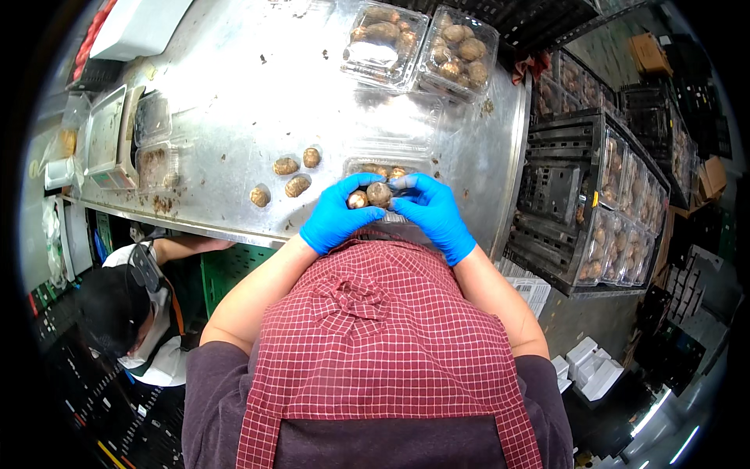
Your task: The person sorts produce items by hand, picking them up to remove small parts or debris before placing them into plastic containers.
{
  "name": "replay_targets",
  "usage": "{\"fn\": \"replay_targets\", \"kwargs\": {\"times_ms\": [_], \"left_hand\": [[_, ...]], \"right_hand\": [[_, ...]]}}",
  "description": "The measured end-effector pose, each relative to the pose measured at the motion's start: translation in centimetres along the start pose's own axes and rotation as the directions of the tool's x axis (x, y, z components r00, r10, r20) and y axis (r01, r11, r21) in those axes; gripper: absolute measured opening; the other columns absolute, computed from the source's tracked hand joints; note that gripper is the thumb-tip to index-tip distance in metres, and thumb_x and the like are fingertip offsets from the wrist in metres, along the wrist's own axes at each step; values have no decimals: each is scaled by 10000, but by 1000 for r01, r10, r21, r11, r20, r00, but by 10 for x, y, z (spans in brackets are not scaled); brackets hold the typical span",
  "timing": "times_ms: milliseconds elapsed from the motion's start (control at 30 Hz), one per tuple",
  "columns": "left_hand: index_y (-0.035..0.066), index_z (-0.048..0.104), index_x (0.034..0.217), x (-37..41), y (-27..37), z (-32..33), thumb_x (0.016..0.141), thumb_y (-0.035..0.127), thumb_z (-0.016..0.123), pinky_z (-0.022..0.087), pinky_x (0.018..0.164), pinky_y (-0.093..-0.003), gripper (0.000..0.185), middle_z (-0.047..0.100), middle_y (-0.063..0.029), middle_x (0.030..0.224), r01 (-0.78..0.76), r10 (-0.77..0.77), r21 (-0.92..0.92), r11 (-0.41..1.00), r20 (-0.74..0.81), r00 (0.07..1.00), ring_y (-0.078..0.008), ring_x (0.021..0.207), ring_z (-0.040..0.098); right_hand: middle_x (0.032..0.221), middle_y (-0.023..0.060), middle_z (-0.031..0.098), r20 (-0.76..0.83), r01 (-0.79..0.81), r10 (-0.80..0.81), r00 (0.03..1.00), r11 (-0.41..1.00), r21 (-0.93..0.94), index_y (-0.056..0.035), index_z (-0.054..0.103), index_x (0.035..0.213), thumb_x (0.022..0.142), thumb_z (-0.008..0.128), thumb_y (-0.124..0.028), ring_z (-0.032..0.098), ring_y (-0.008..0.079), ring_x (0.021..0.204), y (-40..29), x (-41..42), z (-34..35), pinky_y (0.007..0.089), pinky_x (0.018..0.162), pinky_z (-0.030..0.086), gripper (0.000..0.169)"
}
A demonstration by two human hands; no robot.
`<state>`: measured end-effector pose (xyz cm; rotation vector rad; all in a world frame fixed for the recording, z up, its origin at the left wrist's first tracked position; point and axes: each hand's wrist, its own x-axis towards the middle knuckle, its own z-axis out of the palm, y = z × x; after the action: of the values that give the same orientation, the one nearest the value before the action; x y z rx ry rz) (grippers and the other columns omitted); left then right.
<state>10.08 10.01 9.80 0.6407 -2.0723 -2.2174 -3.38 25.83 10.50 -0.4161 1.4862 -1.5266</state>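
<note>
An uncovered clear plastic clamshell box (351, 166) of small taro corms lies in front of me at the metal table's edge, its lid (398, 120) folded back flat. My left hand (345, 211), in a blue glove, curls around corms over the near part of the box. In the blue-gloved fingers of my right hand (430, 208), the right side of a round brown taro corm (379, 194) is gripped, with the left fingers at its other side. A paler corm (357, 200) sits within the left hand's curl. Several loose corms (297, 186) lie to the left.
Two filled, lidded clamshells (384, 44) stand at the table's far side. A weighing scale (108, 138) and another clamshell (157, 164) are at the left. Black crates (556, 199) with packed boxes stack at the right. Another person (137, 311) bends by a green crate (231, 272).
</note>
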Motion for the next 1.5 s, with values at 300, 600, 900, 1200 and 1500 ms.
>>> {"fn": "replay_targets", "kwargs": {"times_ms": [300,600,900,1200,1500], "left_hand": [[106,644,1135,-3,11,5,735,85,713,523,815,-359,407,629,-116,1041,-222,289,475,852,-72,955,-303,939,636],[89,609,1222,-7,13,2,770,72,734,491,920,-335,470,618,-107,1169,-56,58,238,970,-3,998,-229,1059,603],[56,511,1353,-2,3,1,828,79,706,502,928,-305,560,594,-106,1242,60,-66,-241,969,-18,998,-184,1088,585],[43,494,1373,1,3,-4,856,135,697,491,924,-293,563,598,-107,1238,113,-109,-241,964,33,994,-163,1085,576],[36,578,1252,0,3,-2,788,114,775,496,924,-307,509,626,-96,1183,45,-49,-64,997,-65,997,-176,1062,596]], "right_hand": [[1006,97,676,-39,63,-70,997,987,-146,10,652,1051,822,741,-71,663,150,897,2,-3,10,276,781,554,259],[910,82,681,-88,-74,74,993,997,-4,3,664,1022,899,636,-52,658,135,831,1,-3,6,268,714,551,138],[1081,75,635,-38,62,-68,997,990,-128,-3,599,1176,840,652,-24,603,109,879,3,-4,9,257,778,519,340],[1066,77,634,-61,28,-30,998,999,-44,4,587,1201,853,700,-66,610,119,872,7,-2,11,263,785,528,373],[992,83,644,-48,-58,66,997,987,147,-2,610,1165,870,694,-81,619,119,841,0,0,12,252,735,554,316]]}}
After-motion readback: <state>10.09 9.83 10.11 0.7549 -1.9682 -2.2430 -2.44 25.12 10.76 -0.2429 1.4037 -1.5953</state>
